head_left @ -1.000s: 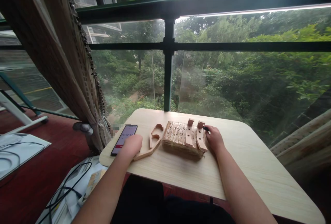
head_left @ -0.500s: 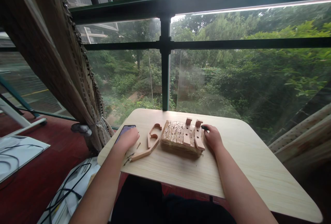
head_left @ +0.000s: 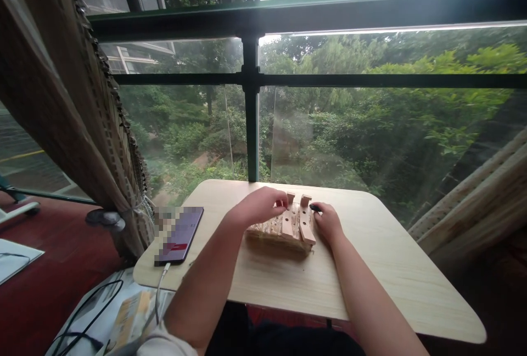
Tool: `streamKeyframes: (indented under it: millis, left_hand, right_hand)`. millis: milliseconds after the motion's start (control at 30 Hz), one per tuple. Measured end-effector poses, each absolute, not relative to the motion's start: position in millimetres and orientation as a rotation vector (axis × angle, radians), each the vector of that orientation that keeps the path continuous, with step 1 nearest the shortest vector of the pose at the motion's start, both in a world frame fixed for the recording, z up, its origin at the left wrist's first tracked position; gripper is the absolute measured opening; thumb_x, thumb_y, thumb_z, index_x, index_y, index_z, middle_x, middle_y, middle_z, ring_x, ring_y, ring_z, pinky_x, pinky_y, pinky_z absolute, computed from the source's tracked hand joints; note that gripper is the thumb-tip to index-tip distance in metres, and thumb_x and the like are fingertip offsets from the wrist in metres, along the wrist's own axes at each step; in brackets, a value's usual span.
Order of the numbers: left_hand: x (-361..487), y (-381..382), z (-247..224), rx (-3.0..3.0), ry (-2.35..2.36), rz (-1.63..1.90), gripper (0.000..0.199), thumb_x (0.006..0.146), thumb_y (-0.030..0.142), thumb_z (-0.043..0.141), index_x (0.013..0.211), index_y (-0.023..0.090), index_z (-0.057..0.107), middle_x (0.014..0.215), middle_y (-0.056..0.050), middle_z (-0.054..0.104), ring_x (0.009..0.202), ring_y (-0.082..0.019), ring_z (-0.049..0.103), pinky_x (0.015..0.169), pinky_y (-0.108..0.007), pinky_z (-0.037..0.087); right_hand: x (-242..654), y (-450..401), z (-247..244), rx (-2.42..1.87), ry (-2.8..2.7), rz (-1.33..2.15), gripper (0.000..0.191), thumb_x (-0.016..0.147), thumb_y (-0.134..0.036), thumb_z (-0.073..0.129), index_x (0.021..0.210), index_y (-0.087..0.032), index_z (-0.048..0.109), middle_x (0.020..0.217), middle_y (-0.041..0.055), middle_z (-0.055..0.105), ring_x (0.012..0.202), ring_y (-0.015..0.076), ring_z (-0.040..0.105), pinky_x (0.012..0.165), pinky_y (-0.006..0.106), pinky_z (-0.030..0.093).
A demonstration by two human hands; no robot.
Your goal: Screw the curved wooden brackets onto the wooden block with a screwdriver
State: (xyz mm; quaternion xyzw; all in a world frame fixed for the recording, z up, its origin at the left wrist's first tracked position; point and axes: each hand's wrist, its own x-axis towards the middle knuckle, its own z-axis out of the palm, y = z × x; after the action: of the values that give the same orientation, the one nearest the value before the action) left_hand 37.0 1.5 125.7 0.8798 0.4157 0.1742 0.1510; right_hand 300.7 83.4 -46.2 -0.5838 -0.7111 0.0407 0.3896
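The block point(head_left: 274, 242), wrapped in what looks like clear plastic, sits on the counter point(head_left: 370, 273) near the window side, its upper face pitted with small marks. From where I stand, 2 pale wooden pieces lie across its right part, side by side with a gap between: the left piece point(head_left: 287, 227) and the right piece point(head_left: 305, 231). Both have dark round holes and a raised far end. So much is set out; I'd call the work partway along, with the pieces laid on but perhaps not fastened. I can't tell whether anything sits in the holes, so how much is left stays unclear.

The left hand point(head_left: 257, 205) reaches over the block, fingers bent in narrow by the far end of the left piece; whether they pinch something small, I can't tell. The right hand point(head_left: 329, 223) is closed on a small dark object point(head_left: 315, 208) just beside the right piece.

Further left lies a phone point(head_left: 189, 232), its screen showing what reads as "51" above a red button, the rest blurred out. Printing on the box point(head_left: 130, 312) below is too soft to read, and I make out no brand.
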Motion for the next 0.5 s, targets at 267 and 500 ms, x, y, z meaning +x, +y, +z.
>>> streamKeyframes:
  millis: [267, 500]
  left_hand:
    - [51, 52, 147, 2.37, 1.67, -0.27, 0.021, 0.07, 0.011, 0.063, 0.088, 0.016, 0.074, 0.092, -0.009, 0.074, 0.077, -0.019, 0.065, 0.062, -0.023, 0.046]
    - [59, 66, 139, 2.343, 1.631, -0.392, 0.02, 0.068, 0.009, 0.065, 0.084, 0.012, 0.076, 0.089, -0.011, 0.074, 0.072, -0.02, 0.064, 0.063, -0.027, 0.05]
  right_hand:
    - [300, 81, -44, -1.51, -1.8, 0.081, 0.033, 0.07, -0.012, 0.047, 0.092, -0.019, 0.072, 0.094, 0.0071, 0.072, 0.091, 0.0214, 0.06, 0.087, 0.036, 0.046]
    - [297, 78, -42, -1.52, -1.811, 0.106, 0.032, 0.071, -0.011, 0.048, 0.091, -0.021, 0.072, 0.093, 0.0063, 0.072, 0.092, 0.0221, 0.06, 0.086, 0.036, 0.045]
